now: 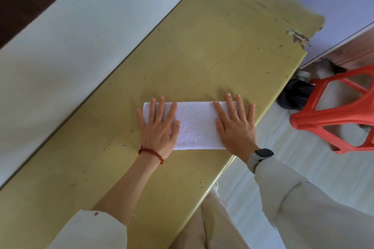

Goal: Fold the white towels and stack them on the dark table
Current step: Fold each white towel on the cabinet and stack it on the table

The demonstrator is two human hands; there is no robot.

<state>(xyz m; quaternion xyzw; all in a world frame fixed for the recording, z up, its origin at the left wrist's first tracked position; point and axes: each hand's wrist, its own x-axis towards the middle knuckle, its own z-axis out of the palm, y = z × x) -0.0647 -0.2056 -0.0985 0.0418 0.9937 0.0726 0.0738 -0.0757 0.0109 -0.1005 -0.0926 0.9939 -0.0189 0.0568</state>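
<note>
1. I see one white towel lying as a long folded strip on the yellow-green worktop, near the worktop's edge at 4 o'clock from its middle. No stack and no other towel are in view, and I cannot tell whether this worktop is the dark table the task names.
2. Risk, as I judge it: the towel's end at 3 o'clock sits close to the worktop's edge. If the next fold drags the cloth that way, a corner could slip over the rim and pull the layers askew.
3. A second risk: lifting one hand too early may let the pressed layers spring apart, so the following fold would come out uneven.
4. My left hand is spread wide, fingers straight, palm flat on the towel's end at 9 o'clock; the little finger rests off the cloth on the worktop. It grips nothing.
5. My right hand is likewise flat and splayed, pressing the end at 3 o'clock, its outer fingers over the towel's border. It holds nothing, only presses.
6. A red stool stands on the floor at 3 o'clock, apart from the worktop.
</note>
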